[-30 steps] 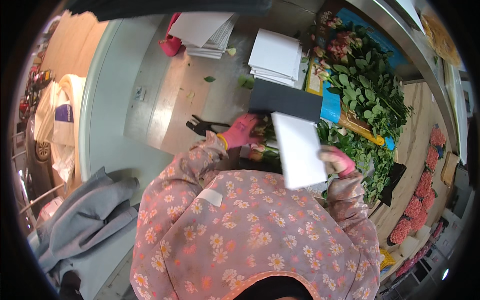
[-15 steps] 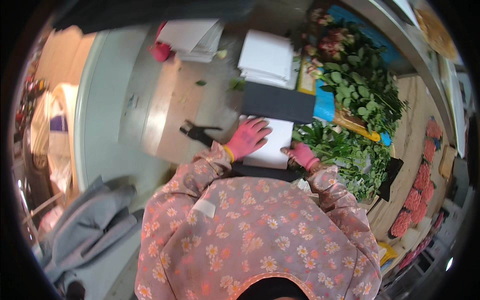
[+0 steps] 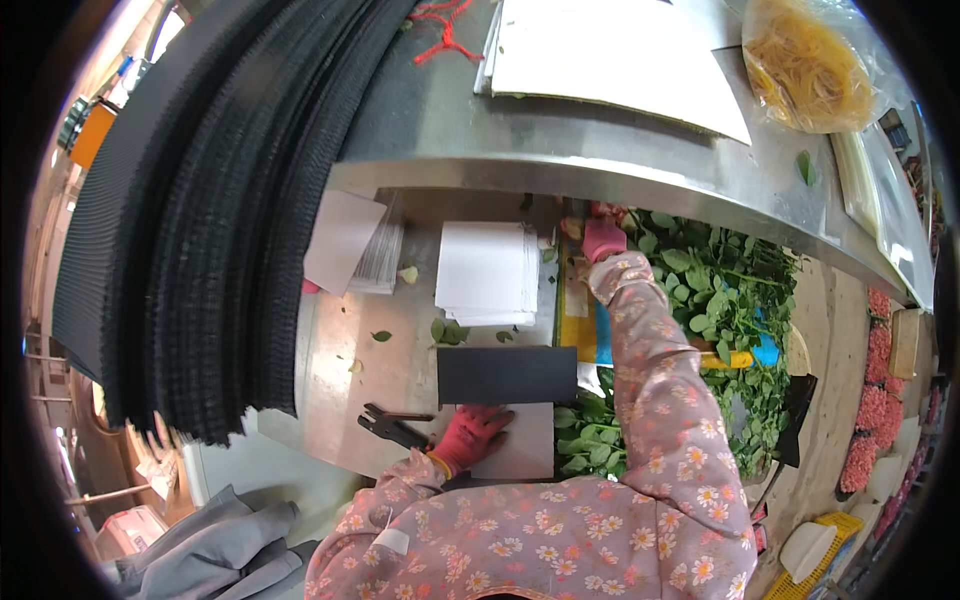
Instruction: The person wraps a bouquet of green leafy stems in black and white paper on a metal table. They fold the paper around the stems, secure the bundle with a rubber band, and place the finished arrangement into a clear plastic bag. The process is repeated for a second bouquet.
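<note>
My left hand (image 3: 472, 438), in a pink glove, lies on a white sheet (image 3: 525, 450) close in front of me, fingers stretched out. Beside its wrist are black-handled cutters (image 3: 395, 425). A dark flat strip (image 3: 508, 375) lies just beyond that sheet. My right hand (image 3: 603, 240), also gloved in pink, reaches far forward to pale pink rose heads (image 3: 573, 227) at the left end of a heap of leafy stems (image 3: 710, 285). Its fingertips are hidden among the blooms and under the shelf edge.
A metal shelf (image 3: 600, 172) crosses above the work table, bearing white sheets (image 3: 610, 55) and a bag of rubber bands (image 3: 805, 65). Black corrugated sheets (image 3: 220, 200) hang at the left. White card stacks (image 3: 487, 270) stand on the table. Coral flowers (image 3: 870, 400) lie at the right.
My right hand has left the white sheet and moved forward to the rose heads. My left hand stays on the sheet. The view has tilted up, showing the shelf.
</note>
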Demonstrator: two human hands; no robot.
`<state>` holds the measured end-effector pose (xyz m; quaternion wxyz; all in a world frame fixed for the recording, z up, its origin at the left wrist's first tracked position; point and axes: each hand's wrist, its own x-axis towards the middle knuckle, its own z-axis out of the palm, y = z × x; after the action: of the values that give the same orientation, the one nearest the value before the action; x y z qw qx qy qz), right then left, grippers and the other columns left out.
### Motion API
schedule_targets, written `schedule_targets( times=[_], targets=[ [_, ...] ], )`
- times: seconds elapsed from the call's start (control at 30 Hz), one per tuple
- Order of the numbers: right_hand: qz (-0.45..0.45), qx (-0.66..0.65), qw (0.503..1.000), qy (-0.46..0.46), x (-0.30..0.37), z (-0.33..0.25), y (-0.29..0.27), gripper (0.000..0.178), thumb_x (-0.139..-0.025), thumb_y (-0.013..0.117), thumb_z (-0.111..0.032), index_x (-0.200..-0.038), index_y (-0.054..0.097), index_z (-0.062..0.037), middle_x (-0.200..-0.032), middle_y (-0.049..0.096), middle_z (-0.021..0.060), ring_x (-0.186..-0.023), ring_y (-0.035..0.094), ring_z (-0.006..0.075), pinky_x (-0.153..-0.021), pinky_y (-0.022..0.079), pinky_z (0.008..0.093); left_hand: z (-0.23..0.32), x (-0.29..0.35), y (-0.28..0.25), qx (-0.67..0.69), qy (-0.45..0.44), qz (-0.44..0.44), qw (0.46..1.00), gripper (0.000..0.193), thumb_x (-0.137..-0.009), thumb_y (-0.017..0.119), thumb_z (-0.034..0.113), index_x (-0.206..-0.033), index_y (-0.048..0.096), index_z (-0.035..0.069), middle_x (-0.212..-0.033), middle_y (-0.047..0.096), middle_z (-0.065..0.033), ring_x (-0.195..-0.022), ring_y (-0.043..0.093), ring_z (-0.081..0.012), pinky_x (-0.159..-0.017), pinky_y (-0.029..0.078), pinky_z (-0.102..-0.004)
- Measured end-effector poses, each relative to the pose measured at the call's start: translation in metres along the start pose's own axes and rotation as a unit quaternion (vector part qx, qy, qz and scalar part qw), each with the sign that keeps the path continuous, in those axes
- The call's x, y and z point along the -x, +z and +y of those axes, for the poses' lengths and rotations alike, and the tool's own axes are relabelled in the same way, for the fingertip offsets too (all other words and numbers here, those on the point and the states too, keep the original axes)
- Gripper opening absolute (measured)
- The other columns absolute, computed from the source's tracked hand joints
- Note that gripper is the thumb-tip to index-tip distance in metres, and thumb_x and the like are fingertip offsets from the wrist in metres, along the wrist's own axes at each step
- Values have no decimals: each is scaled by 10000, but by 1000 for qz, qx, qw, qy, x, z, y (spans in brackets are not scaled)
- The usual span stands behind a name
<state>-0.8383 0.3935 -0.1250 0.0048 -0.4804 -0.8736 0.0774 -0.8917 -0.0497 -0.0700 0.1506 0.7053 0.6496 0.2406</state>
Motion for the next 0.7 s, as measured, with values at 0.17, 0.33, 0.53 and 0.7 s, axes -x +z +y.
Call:
schedule_targets(
  times=[0.17,0.33,0.53,0.7],
  targets=[
    [85,-59,980,-167,114,3,-155,327,-796,638,-254,-1103,579,-161,-989,637,132,-909,631,280,-722,512,409,6,1,-1,15,-34,-36,999,416,-735,666,242,-1128,575,140,-1147,544,-114,-1026,524,-323,-866,410,-456],
    [420,-399,815,-29,271,61,-309,254,-872,557,-32,-1123,597,-39,-1216,558,118,-965,604,267,-856,493,359,5,0,0,-13,-4,-1,1000,414,-756,639,259,-1144,561,135,-1190,538,-109,-1122,489,-298,-915,398,-455],
    [12,91,972,-217,356,-33,-313,173,-841,550,-145,-993,600,-80,-876,631,52,-828,639,189,-694,514,299,-2,8,7,-59,-4,20,998,363,-808,595,273,-1141,562,132,-1194,524,-94,-1165,455,-292,-960,357,-439],
    [-461,-177,820,-291,336,-89,-121,271,-808,548,-263,-946,608,-38,-831,642,180,-810,613,350,-722,483,426,-3,-5,-3,-74,72,27,994,394,-754,634,286,-1115,564,144,-1158,534,-86,-1132,475,-281,-915,389,-428]
  ],
)
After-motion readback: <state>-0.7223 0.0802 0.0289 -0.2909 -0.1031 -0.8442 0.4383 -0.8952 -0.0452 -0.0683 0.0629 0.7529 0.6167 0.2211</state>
